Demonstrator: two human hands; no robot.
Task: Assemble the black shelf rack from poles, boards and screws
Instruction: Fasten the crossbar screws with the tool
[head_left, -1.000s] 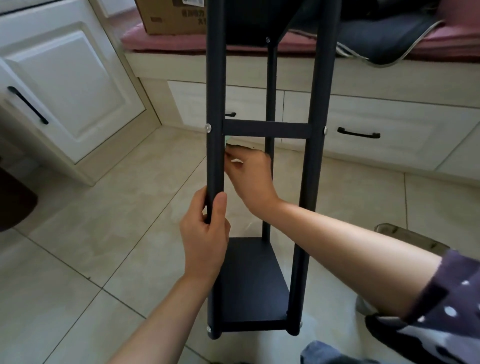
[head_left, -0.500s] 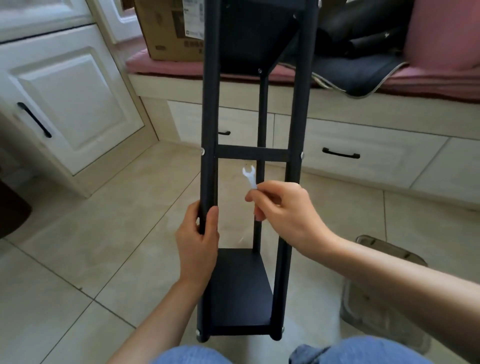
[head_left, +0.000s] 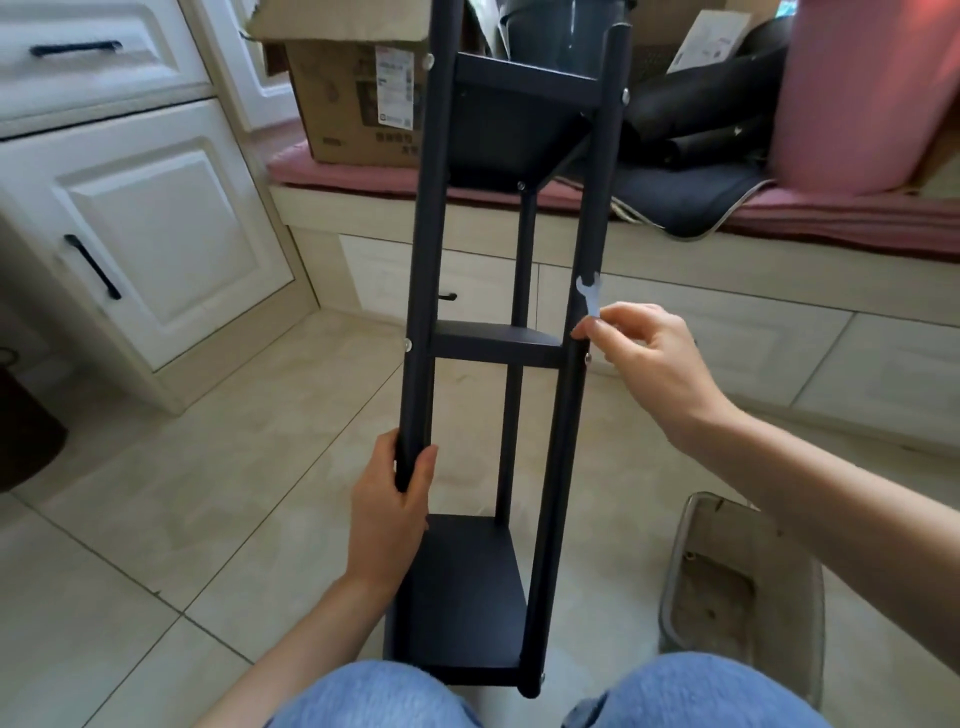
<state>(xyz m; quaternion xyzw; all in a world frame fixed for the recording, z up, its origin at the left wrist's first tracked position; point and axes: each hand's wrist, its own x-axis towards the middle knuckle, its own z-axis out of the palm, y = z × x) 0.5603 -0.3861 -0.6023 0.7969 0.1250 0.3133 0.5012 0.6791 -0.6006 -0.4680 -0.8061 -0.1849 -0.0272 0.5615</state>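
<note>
The left hand (head_left: 387, 512) holds a pole of the tall black metal shelf rack (head_left: 506, 343). The right hand (head_left: 652, 364) fingers pinch a small white flat wrench (head_left: 589, 295) beside another pole.

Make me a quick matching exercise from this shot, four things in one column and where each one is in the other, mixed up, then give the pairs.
Things:
1. small wrench
2. cardboard box
3. left front pole
4. clear plastic bin

Places:
A. on the floor, right of the rack
B. pinched in the right hand
C. on the pink bench cushion
D. gripped by the left hand

Pairs: 1-B, 2-C, 3-D, 4-A
</note>
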